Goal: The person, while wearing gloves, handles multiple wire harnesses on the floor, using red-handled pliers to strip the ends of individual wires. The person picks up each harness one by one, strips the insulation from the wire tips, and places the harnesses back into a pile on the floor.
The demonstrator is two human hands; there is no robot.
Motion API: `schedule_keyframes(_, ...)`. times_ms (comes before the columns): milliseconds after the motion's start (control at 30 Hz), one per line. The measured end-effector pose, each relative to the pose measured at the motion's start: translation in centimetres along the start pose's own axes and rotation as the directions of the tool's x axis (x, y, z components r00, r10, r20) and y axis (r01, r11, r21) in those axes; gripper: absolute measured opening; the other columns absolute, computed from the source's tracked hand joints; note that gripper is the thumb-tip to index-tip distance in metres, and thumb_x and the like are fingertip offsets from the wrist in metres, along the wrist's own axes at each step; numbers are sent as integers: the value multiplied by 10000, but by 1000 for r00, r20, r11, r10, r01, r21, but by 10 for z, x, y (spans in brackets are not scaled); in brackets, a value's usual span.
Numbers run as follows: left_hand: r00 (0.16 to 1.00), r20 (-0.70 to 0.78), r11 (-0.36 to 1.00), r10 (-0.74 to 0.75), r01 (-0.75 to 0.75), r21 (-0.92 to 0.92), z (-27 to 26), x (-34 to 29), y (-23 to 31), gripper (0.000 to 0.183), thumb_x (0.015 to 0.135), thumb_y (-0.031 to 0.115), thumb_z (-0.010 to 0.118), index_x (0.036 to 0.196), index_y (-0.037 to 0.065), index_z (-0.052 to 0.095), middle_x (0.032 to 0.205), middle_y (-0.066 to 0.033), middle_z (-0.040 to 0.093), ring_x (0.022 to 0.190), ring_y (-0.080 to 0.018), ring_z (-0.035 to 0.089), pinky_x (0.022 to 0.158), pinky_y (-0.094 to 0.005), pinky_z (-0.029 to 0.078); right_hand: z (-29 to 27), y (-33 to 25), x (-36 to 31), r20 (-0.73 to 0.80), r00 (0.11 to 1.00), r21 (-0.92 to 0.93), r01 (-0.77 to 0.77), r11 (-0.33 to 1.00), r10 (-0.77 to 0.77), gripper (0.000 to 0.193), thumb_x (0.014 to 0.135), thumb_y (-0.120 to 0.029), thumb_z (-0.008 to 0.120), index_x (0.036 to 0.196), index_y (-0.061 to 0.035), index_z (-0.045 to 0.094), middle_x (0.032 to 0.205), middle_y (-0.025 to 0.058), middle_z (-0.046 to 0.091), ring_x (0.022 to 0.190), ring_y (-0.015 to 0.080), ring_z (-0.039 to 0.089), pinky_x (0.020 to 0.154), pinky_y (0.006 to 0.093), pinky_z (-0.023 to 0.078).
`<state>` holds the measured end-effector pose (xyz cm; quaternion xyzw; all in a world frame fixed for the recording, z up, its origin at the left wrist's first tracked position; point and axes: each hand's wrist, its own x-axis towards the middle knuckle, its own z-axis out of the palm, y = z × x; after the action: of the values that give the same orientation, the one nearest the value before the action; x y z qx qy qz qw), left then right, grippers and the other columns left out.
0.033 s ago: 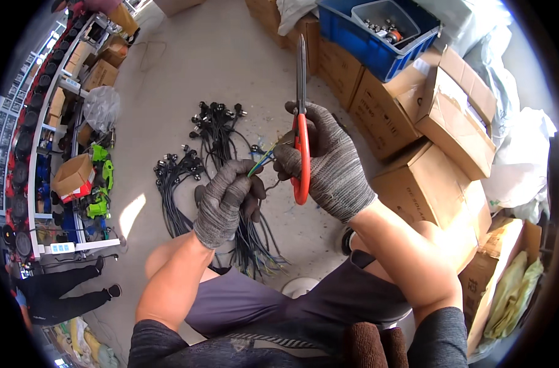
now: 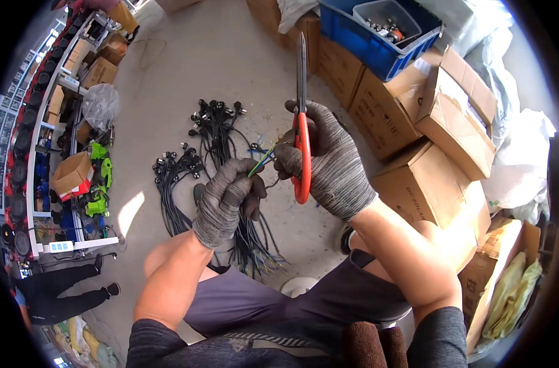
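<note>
Both my hands wear grey knitted gloves with dark fingertips. My left hand (image 2: 225,199) pinches the end of a power cable, where thin green-yellow and blue wires (image 2: 263,161) fan out. Scissors with red handles (image 2: 303,162) sit in my right hand (image 2: 333,161), their closed-looking blades (image 2: 301,70) pointing away from me. The thumb and forefinger of that hand meet at the tips of the coloured wires. Below my hands, a bundle of black power cords with plugs (image 2: 215,126) lies on the floor. A second bundle of plug cords (image 2: 178,165) lies to its left.
Cardboard boxes (image 2: 436,187) are stacked on the right, with a blue crate (image 2: 377,43) holding a clear tub of metal parts on top. At left runs a white-framed rack (image 2: 80,245) with green and red items. Another person's legs (image 2: 65,285) show at lower left.
</note>
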<state>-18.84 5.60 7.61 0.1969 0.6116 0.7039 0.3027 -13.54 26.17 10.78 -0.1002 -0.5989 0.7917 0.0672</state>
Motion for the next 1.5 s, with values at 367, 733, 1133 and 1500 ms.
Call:
schedule_keyframes(367, 984, -169, 997, -60, 69, 43, -1, 7, 10, 178, 991, 169, 602, 1130, 61, 576, 720, 11, 561, 524, -50, 482, 458, -221, 406, 13, 21, 11, 171, 985, -72, -17, 997, 29, 673, 804, -24, 717, 1408, -15, 421, 837, 48, 581, 742, 149, 614, 675, 301, 542)
schedule_keyframes(733, 960, -249, 886, 130, 0, 464, -6, 1, 14, 153, 960, 153, 649, 1018, 10, 648, 822, -20, 627, 729, -91, 563, 673, -269, 489, 20, 24, 16, 243, 970, -78, 18, 997, 1, 676, 806, -20, 727, 1408, -11, 418, 855, 76, 613, 772, 182, 644, 715, 333, 554)
schedule_keyframes(1133, 844, -537, 998, -20, 52, 44, -6, -1, 30, 113, 989, 163, 592, 955, 61, 628, 615, 53, 482, 531, -25, 411, 472, -219, 352, 13, 30, -5, 375, 894, -255, -154, 955, 245, 586, 920, -172, 706, 1432, -45, 449, 911, -3, 573, 756, 82, 572, 655, 246, 507)
schedule_keyframes(1500, 860, -511, 995, -6, 57, 83, -1, 0, 26, 95, 978, 145, 603, 963, 53, 622, 595, 61, 484, 489, -19, 401, 457, -224, 345, 14, 35, -4, 429, 893, -493, 102, 864, 139, 561, 911, -229, 733, 1389, -25, 520, 830, 9, 612, 713, 67, 547, 683, 253, 496)
